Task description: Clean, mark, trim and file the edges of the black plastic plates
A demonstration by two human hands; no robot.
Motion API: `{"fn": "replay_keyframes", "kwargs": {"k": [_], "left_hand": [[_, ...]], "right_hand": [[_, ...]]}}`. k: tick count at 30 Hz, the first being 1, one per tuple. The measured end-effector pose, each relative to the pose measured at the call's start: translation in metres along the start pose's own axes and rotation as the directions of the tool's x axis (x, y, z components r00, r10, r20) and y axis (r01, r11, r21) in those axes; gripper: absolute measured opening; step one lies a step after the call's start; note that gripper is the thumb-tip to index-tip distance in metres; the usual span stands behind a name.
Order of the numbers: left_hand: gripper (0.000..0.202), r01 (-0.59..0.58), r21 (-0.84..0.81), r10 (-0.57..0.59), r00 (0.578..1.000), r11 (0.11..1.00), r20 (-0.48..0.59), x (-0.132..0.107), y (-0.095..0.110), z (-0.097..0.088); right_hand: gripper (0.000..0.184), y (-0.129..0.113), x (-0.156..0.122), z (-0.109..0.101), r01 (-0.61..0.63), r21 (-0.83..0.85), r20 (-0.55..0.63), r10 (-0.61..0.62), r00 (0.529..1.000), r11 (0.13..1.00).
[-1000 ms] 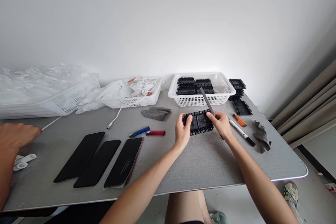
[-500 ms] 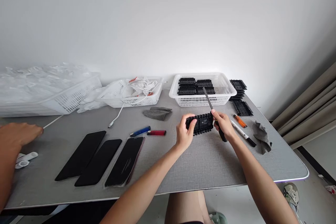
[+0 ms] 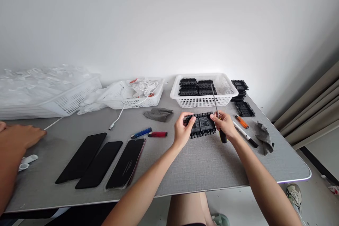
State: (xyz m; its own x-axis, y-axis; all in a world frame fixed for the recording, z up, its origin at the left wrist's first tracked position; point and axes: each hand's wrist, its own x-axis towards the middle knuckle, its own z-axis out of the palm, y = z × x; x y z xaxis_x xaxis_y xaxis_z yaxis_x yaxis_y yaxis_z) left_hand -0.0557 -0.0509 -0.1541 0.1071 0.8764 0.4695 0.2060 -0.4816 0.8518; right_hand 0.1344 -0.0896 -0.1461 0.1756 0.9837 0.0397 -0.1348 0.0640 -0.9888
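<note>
A black plastic plate with toothed long edges (image 3: 203, 124) is held just above the table at the front, its flat ribbed face turned up toward me. My left hand (image 3: 182, 127) grips its left end, thumb on top. My right hand (image 3: 224, 124) is closed round a screwdriver (image 3: 223, 137) with a black and yellow handle, its shaft pointing away toward the basket. The right thumb also presses on the plate's right end. Similar black plates (image 3: 197, 87) lie in a white basket (image 3: 205, 103) behind, and more are stacked (image 3: 239, 95) to its right.
Right of my hands lie a marker (image 3: 245, 135), an orange lighter (image 3: 242, 122) and a grey cloth (image 3: 264, 138). To the left are blue (image 3: 141, 132) and red (image 3: 158, 134) lighters and several phone-like black slabs (image 3: 99, 164). Another person's hand (image 3: 23, 137) rests at far left.
The plate has tilted so more of its flat face shows. The screwdriver has swung more upright, its tip shifting right. The other person's hand at far left has moved slightly.
</note>
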Motion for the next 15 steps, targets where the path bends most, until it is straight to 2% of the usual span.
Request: {"fn": "replay_keyframes", "kwargs": {"k": [3, 6, 11, 13, 15], "left_hand": [[0.026, -0.041, -0.007, 0.042, 0.98, 0.999, 0.197, 0.0013, 0.0023, -0.0015], [0.028, -0.095, -0.01, 0.094, 0.944, 0.995, 0.315, 0.0006, 0.0065, -0.001], [0.035, -0.132, 0.012, 0.116, 0.907, 0.991, 0.405, -0.0001, 0.0099, -0.0001], [0.034, -0.136, 0.009, 0.121, 0.909, 0.991, 0.399, -0.0006, 0.0085, 0.0008], [0.032, -0.131, 0.005, 0.121, 0.931, 0.991, 0.344, -0.0011, 0.0058, 0.0019]], "right_hand": [[0.05, -0.0024, 0.0007, -0.0028, 0.023, 0.007, -0.07, -0.022, 0.997, 1.0], [0.055, -0.0052, 0.0005, -0.0068, -0.011, 0.028, -0.046, 0.012, 0.999, 1.0], [0.048, -0.0075, -0.002, -0.0062, -0.114, 0.042, 0.114, 0.109, 0.988, 0.993], [0.045, -0.007, -0.0023, -0.0045, -0.122, 0.051, 0.118, 0.115, 0.986, 0.991], [0.045, -0.006, -0.0017, -0.004, -0.108, 0.059, 0.062, 0.104, 0.993, 0.992]]}}
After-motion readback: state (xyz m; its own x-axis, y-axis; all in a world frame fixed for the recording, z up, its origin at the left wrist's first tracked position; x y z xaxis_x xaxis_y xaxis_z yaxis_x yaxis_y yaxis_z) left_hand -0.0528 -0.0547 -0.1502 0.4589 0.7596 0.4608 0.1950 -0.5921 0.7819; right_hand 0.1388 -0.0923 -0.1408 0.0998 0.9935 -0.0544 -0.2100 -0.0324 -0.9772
